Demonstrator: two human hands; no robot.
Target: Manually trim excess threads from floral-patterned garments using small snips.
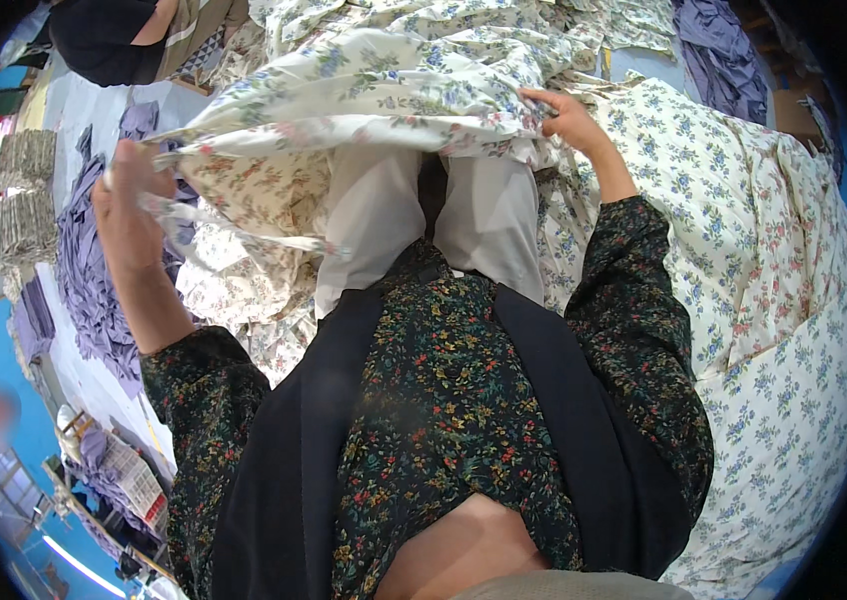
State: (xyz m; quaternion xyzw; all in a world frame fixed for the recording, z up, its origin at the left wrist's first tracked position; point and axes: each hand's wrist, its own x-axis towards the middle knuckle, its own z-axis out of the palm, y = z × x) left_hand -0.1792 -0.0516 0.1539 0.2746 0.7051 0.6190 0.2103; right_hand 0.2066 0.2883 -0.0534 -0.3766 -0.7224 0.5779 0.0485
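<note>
A white cotton cloth printed with blue and pink flowers (374, 80) is stretched in the air between my two hands, above my knees. My left hand (132, 205) is raised on the left, closed at the cloth's edge and slightly smeared by motion. A narrow strip of the cloth trails from it toward my lap. On the right, my right hand (576, 122) pinches the other end, its index finger extended along the fabric. The cloth's lower edge looks folded into a band and hides part of my light trousers (374, 215).
Big heaps of the same floral fabric (704, 190) lie to my right and beyond the cloth. Purple cloth (99, 270) is piled at my left, with stacked folded bundles (24, 225) beside it. Another person (109, 40) sits at the far left.
</note>
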